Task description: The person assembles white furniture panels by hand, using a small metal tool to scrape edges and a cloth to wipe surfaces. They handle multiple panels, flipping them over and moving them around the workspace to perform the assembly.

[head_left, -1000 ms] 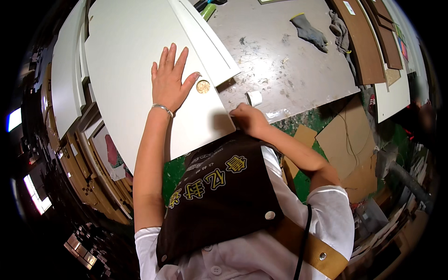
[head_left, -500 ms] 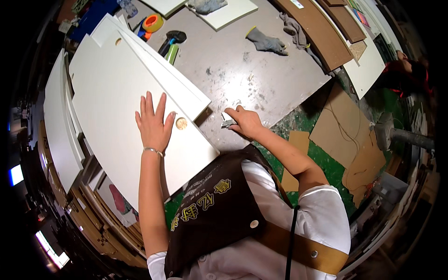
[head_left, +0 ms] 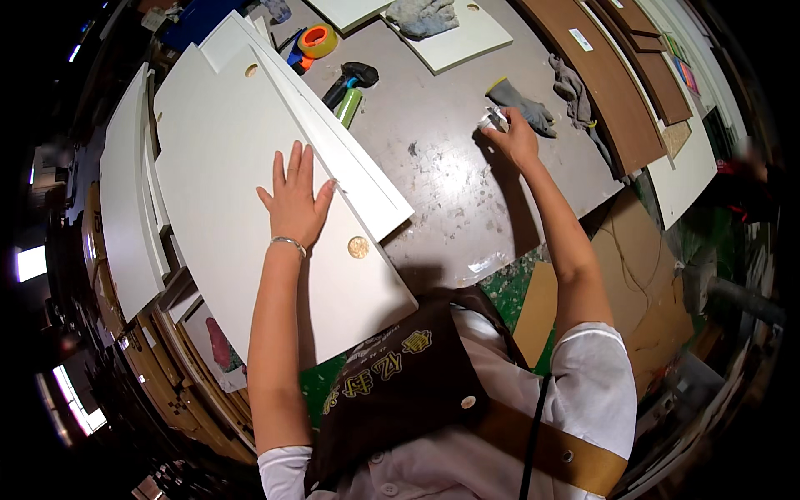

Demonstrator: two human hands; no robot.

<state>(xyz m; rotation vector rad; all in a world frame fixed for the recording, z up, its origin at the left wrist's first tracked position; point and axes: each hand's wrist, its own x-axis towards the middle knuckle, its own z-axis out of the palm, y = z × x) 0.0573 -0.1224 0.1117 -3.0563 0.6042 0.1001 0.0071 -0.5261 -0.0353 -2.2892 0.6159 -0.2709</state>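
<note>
My left hand (head_left: 297, 202) lies flat on a large white panel (head_left: 225, 167), fingers spread, near the panel's right edge. A round hole (head_left: 358, 247) in the panel, showing bare wood chips, is to the right of that hand. My right hand (head_left: 520, 140) is raised over the grey worktable (head_left: 433, 158), its fingers closed on a small silver-and-white tool (head_left: 492, 122) whose exact kind I cannot make out. Just behind my right hand lies a grey work glove (head_left: 533, 115) with a yellow cuff. Under the large panel, another white panel (head_left: 385, 208) sticks out to the right.
A black-handled tool (head_left: 354, 77), a green cylinder (head_left: 349, 107) and an orange-and-yellow tape roll (head_left: 317, 39) lie beyond the panels. A cloth (head_left: 422, 15) rests on a white board (head_left: 454, 46) at the back. Brown boards (head_left: 612, 108) line the right side, beside another crumpled glove (head_left: 572, 90).
My right hand has moved away from my body and to the right, carrying the small tool from the table's near edge toward the gloves. My left hand stays flat on the panel, slightly farther up.
</note>
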